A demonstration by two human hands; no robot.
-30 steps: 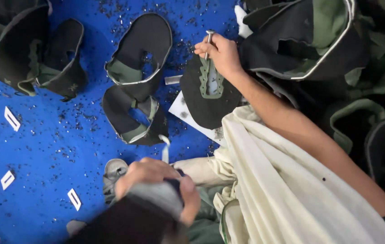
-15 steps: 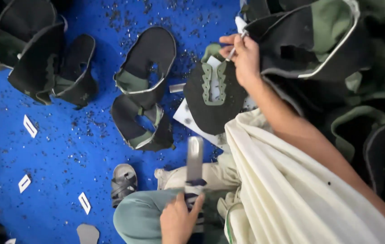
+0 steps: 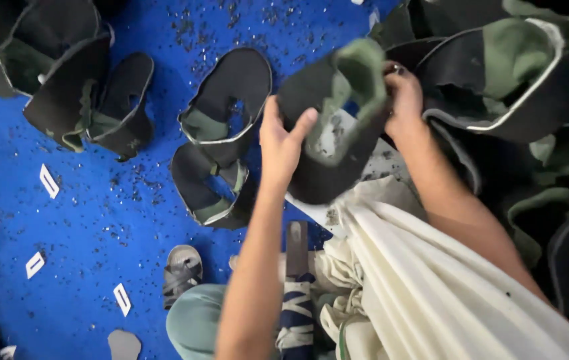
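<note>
Across the blue floor (image 3: 98, 220) lay small white slanted tags (image 3: 49, 181), scattered at the left and lower left (markings too small to tell), among dark specks. Two black-and-green shoe uppers (image 3: 221, 133) lay flat near the middle, one touching the other; more sat piled at upper left (image 3: 64, 80) and along the right side (image 3: 498, 73). Left hand (image 3: 283, 143) was raised, forearm reaching up from the bottom edge, palm spread with fingers (image 3: 272, 113) extended and thumb out, pressed flat against the left side of a black upper with green lining (image 3: 338, 127). Right hand (image 3: 403, 100) had fingers curled tight around that piece's top right edge, holding it up above cream cloth (image 3: 431, 280) draped over the lap. A dark-handled tool (image 3: 296, 280) rested below, near a grey sandal (image 3: 182, 270).
</note>
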